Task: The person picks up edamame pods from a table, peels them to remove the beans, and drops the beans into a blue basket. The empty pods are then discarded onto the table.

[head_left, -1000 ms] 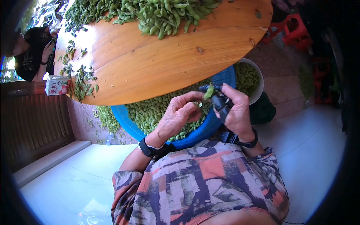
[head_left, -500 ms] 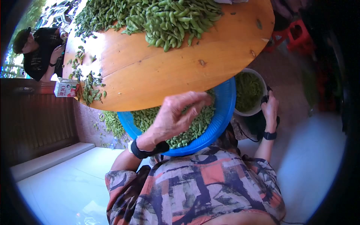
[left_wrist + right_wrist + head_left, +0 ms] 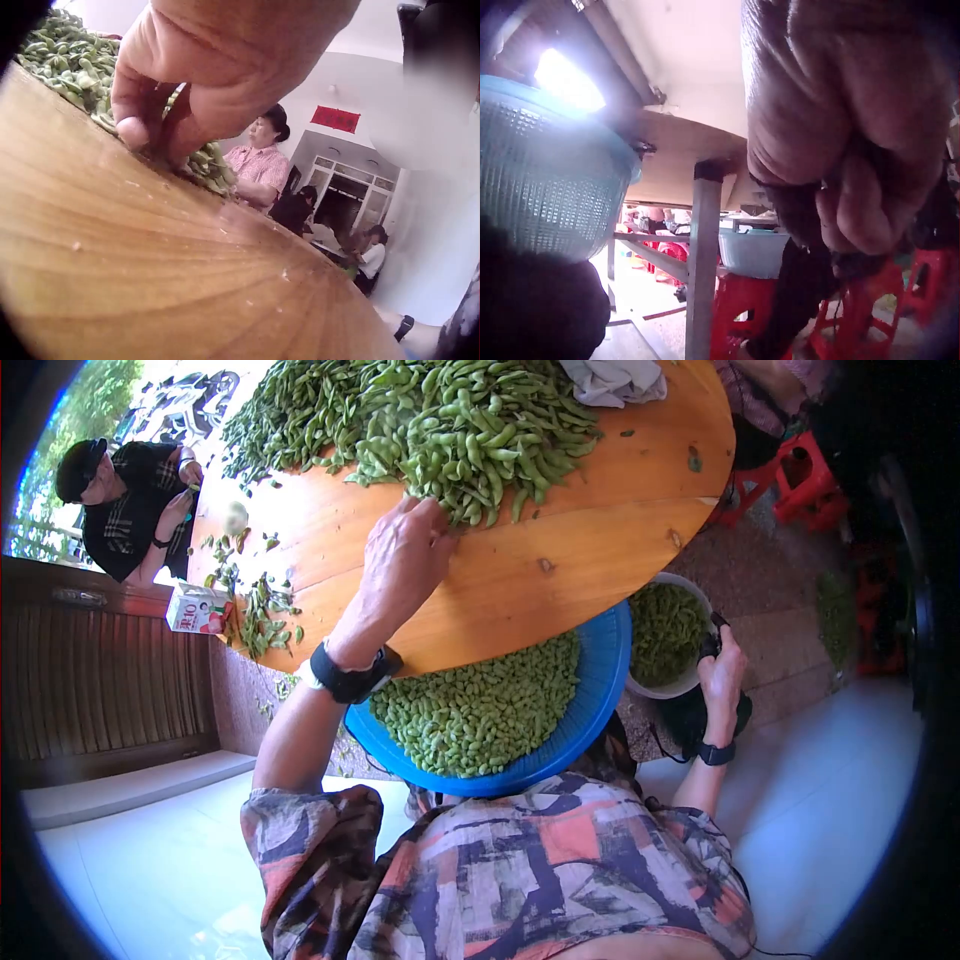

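My left hand [image 3: 408, 555] reaches over the table to the near edge of a big heap of green soybean pods [image 3: 480, 450]. In the left wrist view its thumb and fingers bend down onto the heap's edge; I cannot tell whether a pod is between them. Low on the right, my right hand [image 3: 722, 670] hangs beside a white bowl [image 3: 690, 690] of pod shells, its fingers loosely bent with nothing visible in them. Dark covers [image 3: 799, 206] wrap some of its digits. Shelled green beans [image 3: 470, 710] fill a blue basket [image 3: 603, 680] against my lap.
The wooden table [image 3: 500, 605] overhangs the basket's far side. A drink carton [image 3: 197, 608] and scattered pods [image 3: 262, 630] lie on its left; a pale cloth [image 3: 615, 380] sits at the far right. Another person [image 3: 130, 510] sits at left. Red stools [image 3: 808, 480] stand at right.
My right hand left the pod over the basket and went right to the bowl's side. My left hand moved from above the basket forward to the heap of pods.
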Demonstrator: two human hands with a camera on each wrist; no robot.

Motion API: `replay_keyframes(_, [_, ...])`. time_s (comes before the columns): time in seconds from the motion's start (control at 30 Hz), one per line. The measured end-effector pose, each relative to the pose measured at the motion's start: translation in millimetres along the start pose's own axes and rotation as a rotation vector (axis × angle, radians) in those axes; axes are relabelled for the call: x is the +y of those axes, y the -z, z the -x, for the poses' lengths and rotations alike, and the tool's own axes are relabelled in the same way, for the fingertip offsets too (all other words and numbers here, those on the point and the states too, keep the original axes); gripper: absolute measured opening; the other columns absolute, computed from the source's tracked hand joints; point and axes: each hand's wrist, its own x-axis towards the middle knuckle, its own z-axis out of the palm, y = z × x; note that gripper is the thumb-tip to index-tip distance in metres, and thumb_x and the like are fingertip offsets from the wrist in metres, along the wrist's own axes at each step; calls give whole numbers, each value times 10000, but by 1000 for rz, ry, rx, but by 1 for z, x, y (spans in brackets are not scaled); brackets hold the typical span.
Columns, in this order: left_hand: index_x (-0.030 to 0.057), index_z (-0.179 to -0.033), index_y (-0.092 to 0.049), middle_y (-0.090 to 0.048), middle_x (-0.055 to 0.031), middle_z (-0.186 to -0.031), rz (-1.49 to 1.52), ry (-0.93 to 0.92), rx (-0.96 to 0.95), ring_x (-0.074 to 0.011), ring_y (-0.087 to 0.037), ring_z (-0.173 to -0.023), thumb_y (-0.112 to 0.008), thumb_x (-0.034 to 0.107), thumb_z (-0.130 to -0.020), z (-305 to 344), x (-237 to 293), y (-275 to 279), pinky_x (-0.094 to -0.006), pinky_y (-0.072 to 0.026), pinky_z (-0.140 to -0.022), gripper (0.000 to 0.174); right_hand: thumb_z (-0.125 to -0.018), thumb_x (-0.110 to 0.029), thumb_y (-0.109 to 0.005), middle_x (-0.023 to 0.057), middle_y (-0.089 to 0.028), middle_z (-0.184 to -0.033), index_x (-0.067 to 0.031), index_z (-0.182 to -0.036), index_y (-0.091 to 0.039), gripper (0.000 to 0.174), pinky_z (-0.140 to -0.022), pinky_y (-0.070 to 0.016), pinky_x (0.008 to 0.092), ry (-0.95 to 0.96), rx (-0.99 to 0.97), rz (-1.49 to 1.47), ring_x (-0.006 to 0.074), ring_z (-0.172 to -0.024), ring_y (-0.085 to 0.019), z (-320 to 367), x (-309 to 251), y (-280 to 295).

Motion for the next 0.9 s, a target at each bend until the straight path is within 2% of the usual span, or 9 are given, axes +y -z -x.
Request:
replay_keyframes(0.07, [14, -857, -616, -638, -186, -809, 27, 89, -42, -379, -627, -772, -667, 98, -783, 10, 0, 9, -455, -495, -705, 123, -786, 36, -534, 265, -668, -935, 37, -1144, -605, 365, -798, -504, 407, 74, -4, -91, 382, -910, -671, 2, -25, 13])
replay_keyframes(0.17, [8, -892, -600, -642, -112, -807, 198, 279, -117, -133, -624, -690, -649, 43, -868, 24, 14, 34, -297, -497, -599, 65, -825, 12, -518, 197, -667, -829, 15, -1083, -631, 282, -734, -500, 356, 162, -52, -337, 255, -788, -660, 12, -93, 38])
replay_keyframes(0.2, [8, -892, -600, -642, -112, -807, 198, 280, -122, -133, -624, -690, -649, 43, -868, 31, 15, 33, -297, -497, -599, 65, -829, -5, -525, 144, -646, -789, 36, -1033, -630, 233, -697, -488, 325, 176, -104, -493, 168, -739, -602, 17, -107, 34])
replay_keyframes(0.27, [-13, -940, -617, -662, -92, -791, 1030, 395, -188, -143, -646, -704, -635, -35, -852, 48, 17, 27, -258, -523, -618, 93, -837, -77, -525, 76, -638, -778, 29, -1004, -646, 232, -661, -472, 264, 139, -402, -865, 115, -721, -587, 27, -147, 36])
replay_keyframes(0.3, [-15, -985, -624, -650, -51, -822, 1206, 382, -161, -112, -638, -736, -628, -41, -874, 58, 26, 19, -241, -531, -627, 114, -842, -120, -519, 49, -605, -763, 9, -1019, -653, 257, -627, -446, 238, 245, -441, -924, 94, -692, -562, 30, -168, 30])
replay_keyframes(0.33, [-11, -985, -623, -656, -65, -855, 1309, 401, -171, -120, -638, -736, -629, -41, -884, 66, 34, 13, -251, -534, -638, 105, -849, -123, -522, 26, -569, -747, 8, -1000, -646, 235, -603, -433, 248, 95, -641, -999, 97, -669, -538, 35, -178, 24])
replay_keyframes(0.4, [-12, -1000, -617, -655, -63, -863, 1412, 426, -202, -115, -635, -733, -642, -36, -883, 80, 48, 9, -249, -534, -636, 121, -915, -129, -534, -14, -537, -697, 5, -924, -611, 155, -539, -388, 219, 151, -737, -1072, 48, -594, -490, 37, -208, 21])
replay_keyframes(0.57, [0, -981, -585, -646, -54, -844, 1428, 441, -78, -94, -611, -708, -652, -52, -878, 101, 65, -5, -224, -509, -601, 134, -928, -129, -535, -45, -503, -617, -18, -889, -602, 135, -473, -364, 197, 10, -957, -1301, 22, -530, -462, 44, -218, 7])
replay_keyframes(0.9, [12, -1024, -505, -629, -54, -866, 1196, 331, 72, -86, -594, -713, -650, -99, -851, 108, 75, -9, -213, -482, -577, 251, -932, -61, -484, -25, -510, -646, -3, -912, -593, 125, -464, -365, 195, -14, -1000, -1379, 32, -547, -474, 49, -210, 6])
